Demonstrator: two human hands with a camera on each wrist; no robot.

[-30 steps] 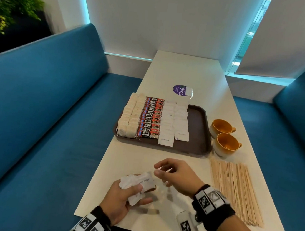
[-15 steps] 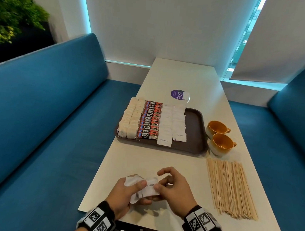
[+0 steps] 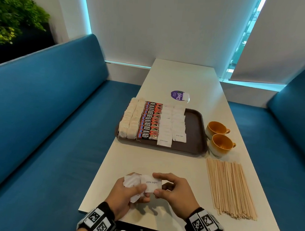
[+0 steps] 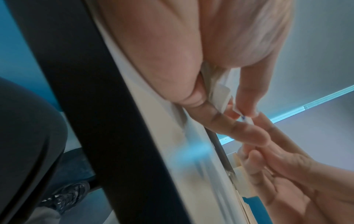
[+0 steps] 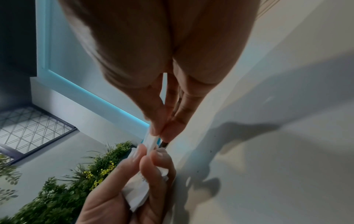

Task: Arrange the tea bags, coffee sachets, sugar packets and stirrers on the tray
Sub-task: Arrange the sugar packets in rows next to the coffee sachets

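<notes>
Head cam: left hand [image 3: 127,193] clutches a wad of white sugar packets [image 3: 134,183] over the table's [image 3: 161,164] near end; right hand [image 3: 175,191] pinches the top packet [image 3: 150,182], printed "white sugar"; brown tray [image 3: 192,136] farther up holds rows of tea bags [image 3: 129,120], Kopi Juan sachets [image 3: 150,121] and sugar packets; wooden stirrers [image 3: 231,188] lie on the table to the right, near two yellow cups [image 3: 220,138].

Left wrist: fingers [image 4: 226,124] curled round the packet edges [image 4: 220,91].

Right wrist: thumb and fingertips [image 5: 168,125] nip the packet's end [image 5: 151,141]; the left hand grips the rest below.
</notes>
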